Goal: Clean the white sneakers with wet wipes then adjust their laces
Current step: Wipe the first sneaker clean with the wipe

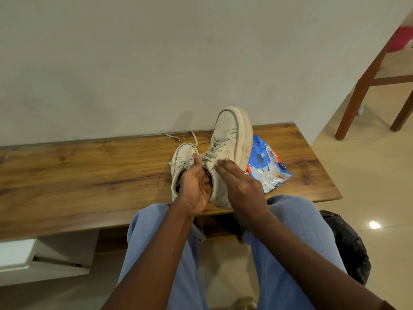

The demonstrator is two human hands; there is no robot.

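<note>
**Mia:** What is closest to us?

**Tom:** Two legs in blue jeans (pixel 290 242), cut off at the bottom edge. Two bare arms reach out over them. A black bag (pixel 348 249) sits low down, to the right of the right arm. I cannot tell what is in it.

**Mia:** How many hands?

**Tom:** Two. The left hand (pixel 196 186) grips the tipped-up sneaker (pixel 232 135) at its mouth. Its thumb lies on top by the laces. Its other fingers curl down inside the shoe, so they are hidden.

**Mia:** And the other one?

**Tom:** The right hand (pixel 239 186) is flat, with its fingers straight and close together. They rest on the side of the same sneaker. Whatever is under the palm is hidden.

**Mia:** How many sneakers?

**Tom:** Two, both white. The tipped-up one leans on its heel between the two hands. Its toe points up and away, past the fingertips. The flat sneaker (pixel 182 157) lies just left of the left thumb. The left hand hides its back half.

**Mia:** What is the blue thing?

**Tom:** One wipes pack (pixel 266 162), just right of the right fingers. The sneaker's sole covers one edge of it. Its words are too small to read.

**Mia:** What is under all that?

**Tom:** One wooden table (pixel 89 175), cut off on the left side. A loose lace (pixel 174 136) trails from the flat sneaker, beyond the left thumb, toward the wall (pixel 156 63).

**Mia:** Anything farther?

**Tom:** Brown wooden legs (pixel 357 95) stand far off to the right. Their top is cut off, so I cannot tell what they belong to.
</note>
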